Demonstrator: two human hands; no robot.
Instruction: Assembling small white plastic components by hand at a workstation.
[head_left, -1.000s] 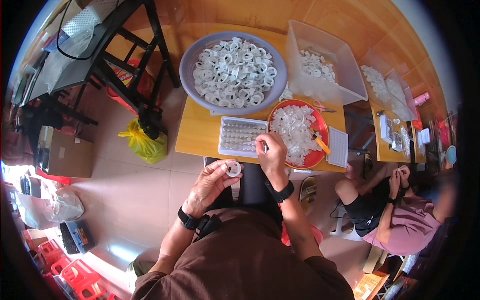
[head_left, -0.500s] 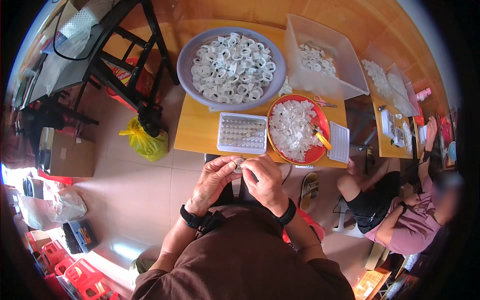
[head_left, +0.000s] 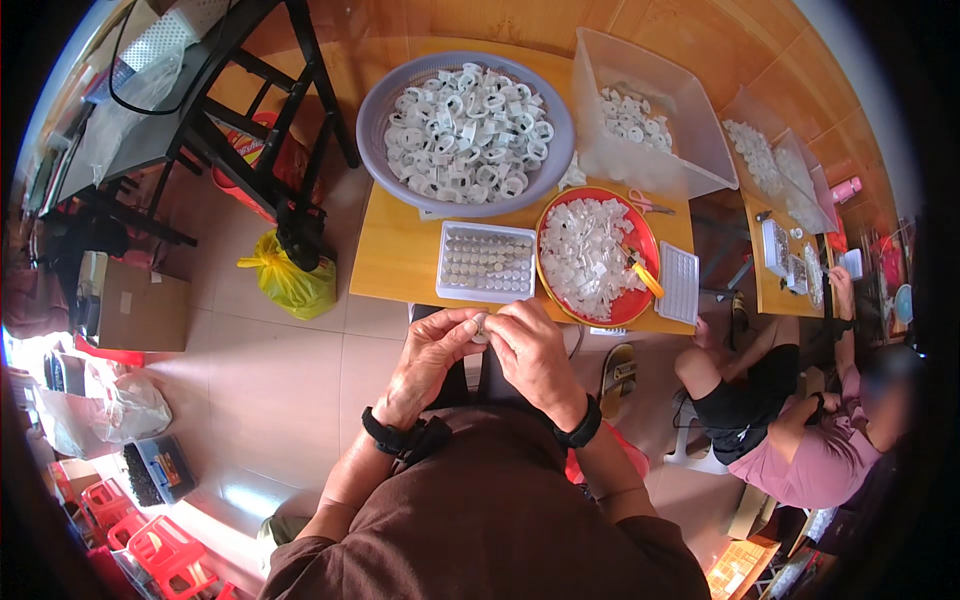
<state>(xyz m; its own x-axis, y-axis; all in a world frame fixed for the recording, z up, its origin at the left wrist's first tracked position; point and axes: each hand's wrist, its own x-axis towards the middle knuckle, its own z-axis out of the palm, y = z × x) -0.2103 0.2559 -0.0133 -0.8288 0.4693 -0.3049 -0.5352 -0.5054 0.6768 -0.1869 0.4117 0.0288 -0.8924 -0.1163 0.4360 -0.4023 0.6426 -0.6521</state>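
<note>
Near the middle, above the person's lap, the left hand grasps a small round pale piece between thumb and fingers, and the fingers hide much of it. The right hand meets it from the right, its fingers bent in against the piece; whether they pinch it or something smaller cannot be told. Both wrists wear black bands, the left one bulkier. Just beyond the hands is the near edge of a wooden table. Close to that edge sits a white tray holding rows of small round discs. To its right, a red dish is heaped with translucent white pieces, a yellow-handled tool lying across its right side. Further right lies a pale gridded tray, and beyond it a pair of scissors with pink handles. At the far left of the tabletop, a grey-blue basin is piled with white ring-shaped parts; at the far right, a translucent bin holds more white parts. Well apart on the right, a co-worker in a pink shirt sits beside another table.
</note>
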